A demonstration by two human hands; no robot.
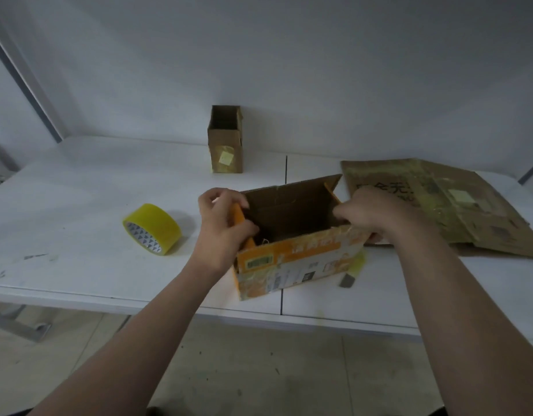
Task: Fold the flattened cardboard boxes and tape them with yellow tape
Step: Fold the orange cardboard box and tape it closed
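An orange and white printed cardboard box [292, 262] stands open-topped near the table's front edge. My left hand [221, 226] grips the orange flap at its left end. My right hand [370, 216] holds the flap at its right end. The far flap stands up behind them. A roll of yellow tape [152, 228] lies on the table to the left of the box, apart from both hands. Flattened brown cardboard [457, 202] lies to the right, behind my right hand.
A tall brown box [225, 139] stands open-topped at the back against the white wall. A small grey piece [346, 280] lies by the box's right front corner. The white table [79, 205] has a seam in the middle; tiled floor lies below its front edge.
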